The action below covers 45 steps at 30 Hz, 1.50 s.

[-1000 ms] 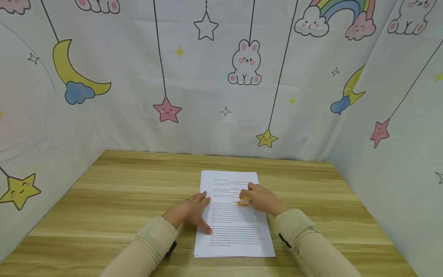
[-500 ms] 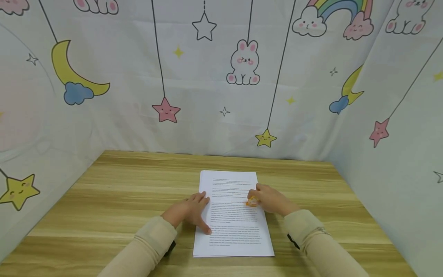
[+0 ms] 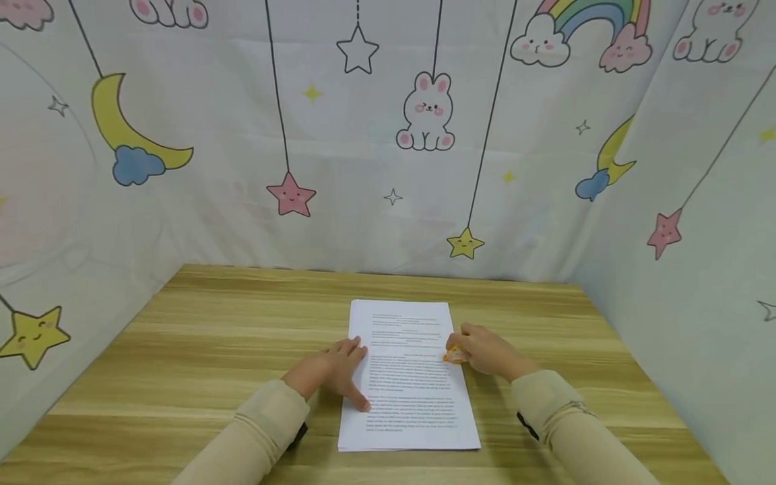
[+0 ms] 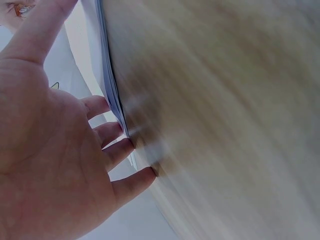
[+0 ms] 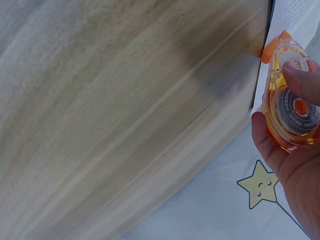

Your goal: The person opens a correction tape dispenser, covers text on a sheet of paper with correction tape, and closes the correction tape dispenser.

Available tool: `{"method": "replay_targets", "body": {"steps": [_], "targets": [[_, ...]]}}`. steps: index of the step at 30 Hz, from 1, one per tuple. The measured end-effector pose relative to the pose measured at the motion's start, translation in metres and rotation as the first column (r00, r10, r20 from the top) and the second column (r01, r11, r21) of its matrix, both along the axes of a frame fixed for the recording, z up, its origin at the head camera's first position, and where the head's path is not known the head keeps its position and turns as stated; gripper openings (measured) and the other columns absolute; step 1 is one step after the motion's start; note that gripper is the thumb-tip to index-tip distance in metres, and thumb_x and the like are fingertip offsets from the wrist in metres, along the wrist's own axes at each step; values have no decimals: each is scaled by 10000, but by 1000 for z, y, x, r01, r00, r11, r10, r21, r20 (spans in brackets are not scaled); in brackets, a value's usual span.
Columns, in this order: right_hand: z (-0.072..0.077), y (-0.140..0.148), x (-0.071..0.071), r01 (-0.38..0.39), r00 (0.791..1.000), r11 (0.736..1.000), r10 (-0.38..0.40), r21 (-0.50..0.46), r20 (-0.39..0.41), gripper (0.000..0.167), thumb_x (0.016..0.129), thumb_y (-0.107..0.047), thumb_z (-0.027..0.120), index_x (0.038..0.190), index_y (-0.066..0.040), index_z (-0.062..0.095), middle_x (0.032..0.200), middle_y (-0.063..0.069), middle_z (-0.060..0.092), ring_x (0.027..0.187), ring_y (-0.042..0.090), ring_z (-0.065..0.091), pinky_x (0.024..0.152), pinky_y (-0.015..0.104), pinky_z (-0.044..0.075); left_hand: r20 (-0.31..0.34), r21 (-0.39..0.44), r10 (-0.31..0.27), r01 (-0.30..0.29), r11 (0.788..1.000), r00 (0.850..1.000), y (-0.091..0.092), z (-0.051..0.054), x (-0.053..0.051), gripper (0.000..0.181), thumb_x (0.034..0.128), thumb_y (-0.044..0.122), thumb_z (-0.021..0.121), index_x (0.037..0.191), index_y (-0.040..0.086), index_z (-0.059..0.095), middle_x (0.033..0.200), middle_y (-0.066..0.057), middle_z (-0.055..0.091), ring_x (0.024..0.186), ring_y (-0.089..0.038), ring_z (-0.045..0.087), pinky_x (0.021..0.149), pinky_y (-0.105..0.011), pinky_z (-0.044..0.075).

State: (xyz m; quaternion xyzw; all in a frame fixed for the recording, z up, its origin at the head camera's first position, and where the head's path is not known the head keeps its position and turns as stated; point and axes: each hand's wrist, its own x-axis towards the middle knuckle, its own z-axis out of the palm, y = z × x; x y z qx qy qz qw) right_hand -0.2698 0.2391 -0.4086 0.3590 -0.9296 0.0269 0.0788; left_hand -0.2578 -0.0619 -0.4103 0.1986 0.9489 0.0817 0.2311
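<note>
A stack of printed paper (image 3: 412,397) lies on the table in front of me. My left hand (image 3: 336,369) rests on its left edge, thumb and fingers spread; in the left wrist view the fingertips of that hand (image 4: 65,145) meet the sheets' edge and the tabletop. My right hand (image 3: 490,350) pinches a correction tape (image 3: 455,354) at the right margin, beside the printed lines. Close up in the right wrist view, the correction tape (image 5: 300,107) has a clear orange body, a dark reel and an orange tip end at the paper. Whether the tip touches the paper, I cannot tell.
The wood-grain table (image 3: 242,316) extends on both sides of the stack. A white cloth backdrop (image 3: 230,222) printed with stars, moons and rabbits hangs behind it and along both sides.
My right hand has slid rightward across the page with the correction tape, from right of centre to the right margin. The left hand and the paper stack have stayed in place.
</note>
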Motion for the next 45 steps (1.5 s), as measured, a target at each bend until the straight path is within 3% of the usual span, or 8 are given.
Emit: {"method": "replay_targets", "body": {"steps": [6, 11, 15, 21, 28, 39, 45], "targets": [[-4, 7, -2, 13, 999, 1000, -12, -25, 29, 195, 832, -15, 618, 956, -163, 644, 709, -34, 415, 604, 85, 298, 565, 198, 278, -5, 7, -1, 1, 1000, 1000, 0, -2, 1, 1091, 632, 594, 743, 1453, 77, 244, 1543, -125, 142, 1417, -316, 145, 1112, -491, 218], [-7, 23, -1, 132, 982, 982, -111, -134, 155, 240, 829, -16, 613, 1007, -174, 639, 780, -43, 476, 645, 65, 350, 594, 200, 323, 5, 10, -1, 1, 1000, 1000, -1, -4, 0, 1084, 640, 586, 743, 1452, 73, 242, 1544, -129, 133, 1417, -319, 136, 1114, -493, 215], [-2, 25, -1, 178, 971, 968, -143, -179, 190, 239, 845, -48, 608, 1025, -204, 634, 826, -53, 502, 678, 68, 394, 614, 213, 356, 3, 16, 8, -8, 1000, 1000, 0, -3, -2, 1082, 637, 574, 752, 1452, 78, 242, 1545, -127, 124, 1418, -316, 125, 1110, -503, 217], [5, 7, -4, 138, 976, 974, -103, -177, 191, 237, 848, -74, 623, 1063, -173, 644, 835, -44, 510, 682, 74, 389, 602, 204, 353, 1, 15, 5, -5, 1000, 1000, 1, -3, -3, 1092, 626, 582, 755, 1453, 83, 244, 1543, -130, 128, 1417, -323, 129, 1110, -514, 208], [6, -30, -7, 115, 974, 984, -84, -137, 212, 262, 839, -81, 641, 1077, -191, 646, 858, -39, 520, 707, 81, 417, 634, 221, 377, 3, 3, 16, -16, 1000, 1000, 1, -2, -1, 1096, 622, 579, 759, 1456, 91, 241, 1544, -125, 126, 1417, -326, 125, 1109, -529, 196], [4, -76, -12, 76, 973, 986, -41, -149, 228, 275, 847, -90, 635, 1108, -178, 638, 854, -25, 509, 706, 96, 432, 662, 247, 398, -5, 11, 25, -24, 1000, 1000, 0, -1, -1, 1088, 620, 569, 764, 1460, 118, 241, 1541, -119, 141, 1412, -321, 144, 1099, -525, 224], [0, -92, -10, 43, 983, 989, -16, -141, 185, 287, 833, -64, 640, 1093, -184, 644, 833, -13, 507, 681, 95, 413, 644, 237, 387, -3, -10, 12, -13, 1000, 1000, 0, 0, 0, 1071, 641, 579, 745, 1470, 146, 223, 1549, -95, 125, 1418, -305, 135, 1101, -513, 231]]}}
